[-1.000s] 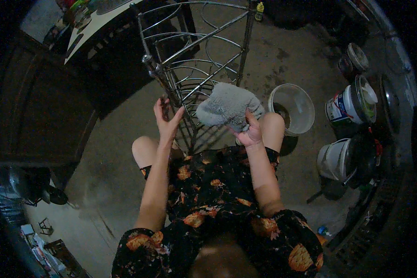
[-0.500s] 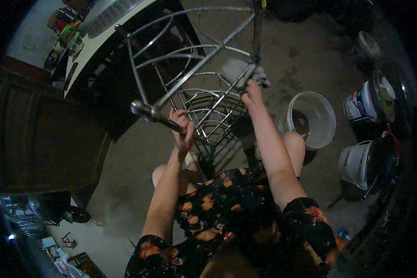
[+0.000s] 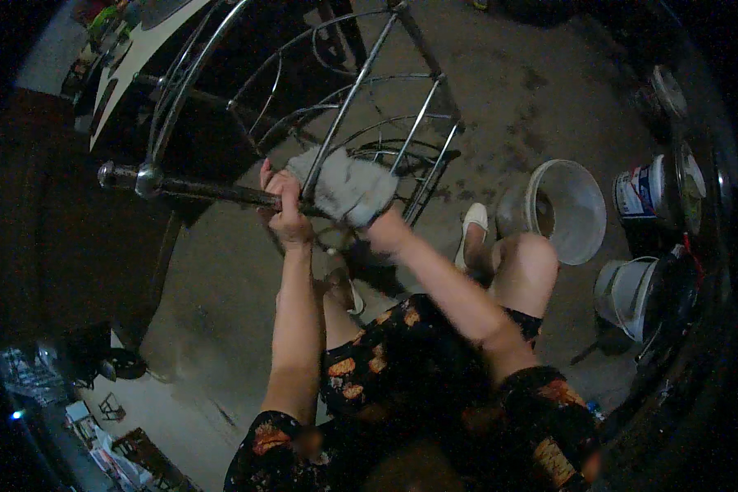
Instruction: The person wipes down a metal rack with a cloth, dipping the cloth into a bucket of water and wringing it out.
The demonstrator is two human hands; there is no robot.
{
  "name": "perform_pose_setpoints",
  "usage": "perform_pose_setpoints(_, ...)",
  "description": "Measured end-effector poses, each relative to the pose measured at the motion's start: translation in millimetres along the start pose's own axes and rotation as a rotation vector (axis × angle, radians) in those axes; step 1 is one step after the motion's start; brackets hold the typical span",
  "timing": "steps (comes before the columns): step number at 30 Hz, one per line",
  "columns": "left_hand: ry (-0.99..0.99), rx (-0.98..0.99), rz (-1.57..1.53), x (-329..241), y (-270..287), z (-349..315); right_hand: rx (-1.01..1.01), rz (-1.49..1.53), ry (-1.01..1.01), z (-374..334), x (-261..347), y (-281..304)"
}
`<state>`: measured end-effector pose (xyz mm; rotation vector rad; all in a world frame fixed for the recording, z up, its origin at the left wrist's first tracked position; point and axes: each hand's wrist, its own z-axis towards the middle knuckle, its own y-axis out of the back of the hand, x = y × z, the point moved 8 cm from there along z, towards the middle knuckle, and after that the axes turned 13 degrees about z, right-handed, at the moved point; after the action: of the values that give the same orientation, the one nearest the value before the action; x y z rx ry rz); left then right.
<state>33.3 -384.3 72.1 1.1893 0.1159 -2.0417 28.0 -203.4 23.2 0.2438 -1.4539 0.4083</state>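
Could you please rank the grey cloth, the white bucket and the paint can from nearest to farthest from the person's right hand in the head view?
1. Grey cloth: wrapped over the right hand, on the rack.
2. White bucket: on the floor, to the right.
3. Paint can: farther right, beyond the bucket.

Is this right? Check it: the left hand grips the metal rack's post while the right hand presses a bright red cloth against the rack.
Not quite. The head view shows the cloth is pale grey, not bright red. The rest stands: the left hand has its grip on the post of the metal rack, and the right hand presses the cloth against the rack.
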Motion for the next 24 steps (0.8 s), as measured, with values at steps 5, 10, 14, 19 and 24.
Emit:
perform_pose_setpoints(5, 0.124, -0.083, -0.205, -8, 19, 17, -0.334, 0.228, -0.469, 52, -54, 98)
perform_pose_setpoints(10, 0.053, -0.076, -0.251, -32, 33, 13, -0.199, -0.559, 0.279, 171, 5, 110)
perform_pose_setpoints(14, -0.238, 0.104, -0.336, -55, 4, 27, -0.026, -0.879, 0.055, 239, -134, 98)
perform_pose_setpoints(19, -0.118, 0.173, -0.284, -49, -7, 26, 0.303, -1.095, -0.074, 149, -150, 2)
perform_pose_setpoints(24, -0.256, 0.272, -0.101, -97, -44, 17, 0.384, -0.496, -0.022, 138, -152, 45)
